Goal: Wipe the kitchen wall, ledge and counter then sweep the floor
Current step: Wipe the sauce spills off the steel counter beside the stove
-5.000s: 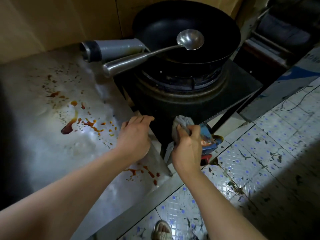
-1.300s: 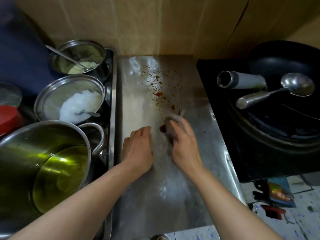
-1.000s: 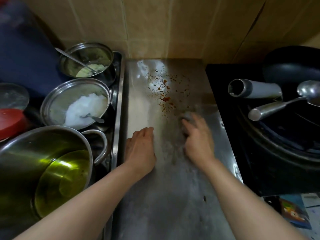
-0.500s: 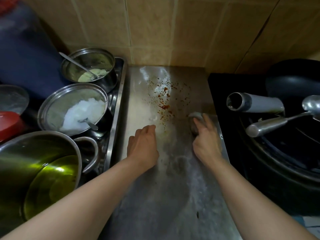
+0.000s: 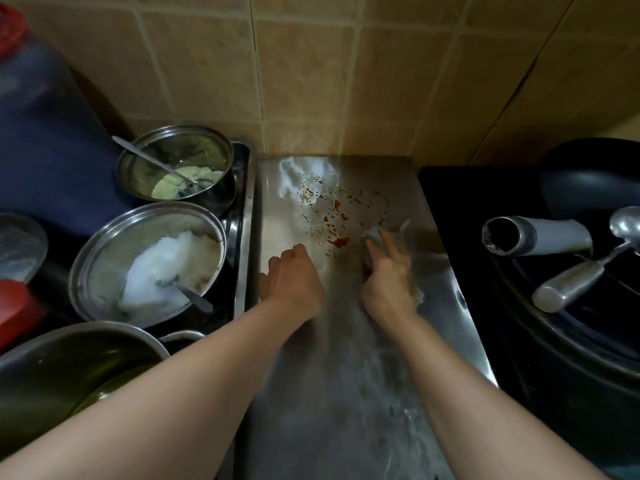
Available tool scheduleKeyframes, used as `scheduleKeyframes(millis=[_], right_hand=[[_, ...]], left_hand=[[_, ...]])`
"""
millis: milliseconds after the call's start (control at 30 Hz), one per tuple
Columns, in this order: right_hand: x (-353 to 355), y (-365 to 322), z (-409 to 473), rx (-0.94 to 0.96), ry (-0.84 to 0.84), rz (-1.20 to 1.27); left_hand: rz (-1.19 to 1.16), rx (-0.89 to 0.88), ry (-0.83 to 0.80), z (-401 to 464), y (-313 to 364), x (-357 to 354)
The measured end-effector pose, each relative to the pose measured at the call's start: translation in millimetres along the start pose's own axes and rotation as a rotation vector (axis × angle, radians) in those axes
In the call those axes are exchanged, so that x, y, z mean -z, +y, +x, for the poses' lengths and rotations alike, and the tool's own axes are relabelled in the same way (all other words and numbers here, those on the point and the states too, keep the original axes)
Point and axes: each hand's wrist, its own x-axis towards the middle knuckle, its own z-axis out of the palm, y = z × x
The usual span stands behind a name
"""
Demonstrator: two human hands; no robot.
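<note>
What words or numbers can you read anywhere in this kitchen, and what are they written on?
None: no word, number or label can be read here.
The tiled wall, the steel counter, the pots and the black wok show no print.
The red lid at the left edge shows no writing either.

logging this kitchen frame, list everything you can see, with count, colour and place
counter: 1, steel, centre
sauce splatter: reddish-brown spots, far part of counter
cloth: 1, grey, under right hand
tiled wall: tan, behind counter
pots: 3, steel, left; one holds white stuff, one a pale paste
wok: 1, black, right, on stove
ladle: 1, silver, resting in wok
left hand: rests on counter, fingers curled, holding nothing
right hand: presses cloth beside the splatter
</note>
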Motion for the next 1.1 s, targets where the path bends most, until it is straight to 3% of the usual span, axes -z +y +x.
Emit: scheduleKeyframes(millis=[167,233,333,400,467,533,600,733,800,867,967,1000,1100], right_hand=[[1,-20,-8,0.350,-0.212,0.126],[9,-12,7,0.274,-0.122,0.112],[10,3,32,-0.074,-0.062,0.011],[1,-5,37,-0.107,-0.008,-0.024],[-13,-21,34,0.083,-0.011,0.048],[-22,-35,28,0.327,-0.135,0.129],[-22,-36,36,0.413,-0.209,0.186],[-26,-4,77,0.085,-0.003,0.129],[-32,-9,83,0.043,0.056,0.048],[-39,-28,78,0.158,0.033,0.161],[-40,-32,75,0.439,-0.205,0.147],[-36,-28,84,0.384,-0.236,0.135],[-36,-15,110,0.031,-0.036,0.199]], left_hand=[[-0.007,-0.004,0.000,15,4,4],[-0.012,-0.026,0.000,21,5,5],[-0.010,-0.043,0.008,32,3,8],[0.000,-0.033,0.019,38,1,9],[-0.013,-0.022,0.033,43,1,9],[-0.034,-0.011,0.067,47,1,9],[-0.043,-0.006,0.101,51,1,9],[-0.040,0.005,0.121,61,-3,10],[-0.049,0.007,0.137,65,-3,11],[-0.064,0.015,0.156,69,-2,11],[-0.076,0.021,0.174,75,1,13],[-0.082,0.018,0.178,78,2,14],[-0.104,0.015,0.183,86,2,16]])
